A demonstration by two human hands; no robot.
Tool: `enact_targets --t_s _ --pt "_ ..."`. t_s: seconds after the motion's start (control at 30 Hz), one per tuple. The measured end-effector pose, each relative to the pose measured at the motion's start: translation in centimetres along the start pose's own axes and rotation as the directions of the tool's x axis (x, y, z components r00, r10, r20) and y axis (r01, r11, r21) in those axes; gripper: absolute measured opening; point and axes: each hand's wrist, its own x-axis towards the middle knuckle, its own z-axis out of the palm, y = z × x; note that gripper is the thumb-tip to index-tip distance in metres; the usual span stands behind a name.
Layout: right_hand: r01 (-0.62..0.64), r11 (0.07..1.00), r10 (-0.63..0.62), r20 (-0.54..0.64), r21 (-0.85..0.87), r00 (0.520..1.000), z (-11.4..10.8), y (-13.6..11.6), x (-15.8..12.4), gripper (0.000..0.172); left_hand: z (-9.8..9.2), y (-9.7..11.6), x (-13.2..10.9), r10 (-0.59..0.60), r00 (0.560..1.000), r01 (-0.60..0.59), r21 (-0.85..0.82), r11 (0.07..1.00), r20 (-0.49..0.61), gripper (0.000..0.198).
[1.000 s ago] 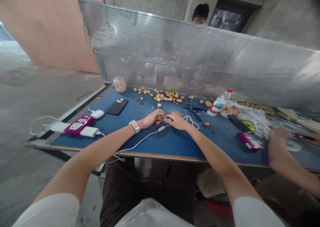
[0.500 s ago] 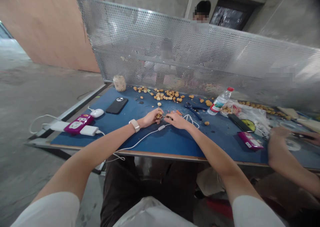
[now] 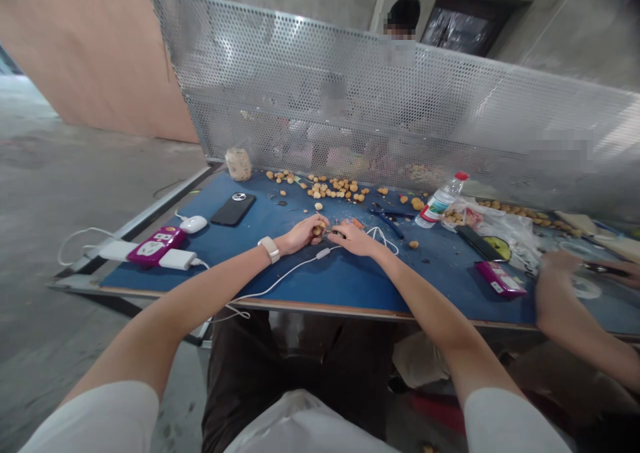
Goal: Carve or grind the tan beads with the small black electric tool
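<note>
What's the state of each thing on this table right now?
Left hand: curled around a tan nut-like piece
Right hand: fingers bent beside it, grip unclear
Black phone: lying face down, camera lenses up
Water bottle: lying down, red cap on
Blue-handled pliers: lying on the table, untouched
Plastic bag: crumpled
Perforated metal screen: standing upright along the far edge
</note>
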Motion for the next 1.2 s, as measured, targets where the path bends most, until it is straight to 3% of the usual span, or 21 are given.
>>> enact_targets --t_s 0.53,0.83,1.2 --pt "-0.012 1.000 0.012 0.024 -0.010 1.000 0.13 0.85 0.10 0.062 0.78 0.87 -0.61 -0.103 0.994 0.096 -0.129 0.987 -0.045 0.002" --pt "-0.004 1.000 0.004 0.006 0.007 1.000 0.01 0.59 -0.13 0.059 0.56 0.70 -0.40 -0.110 0.994 0.110 -0.166 0.980 0.010 0.008" --pt "0.001 1.000 -0.001 0.007 0.006 1.000 -0.10 0.67 -0.17 0.055 0.84 0.95 -0.71 -0.093 0.996 0.090 -0.145 0.985 -0.010 0.008"
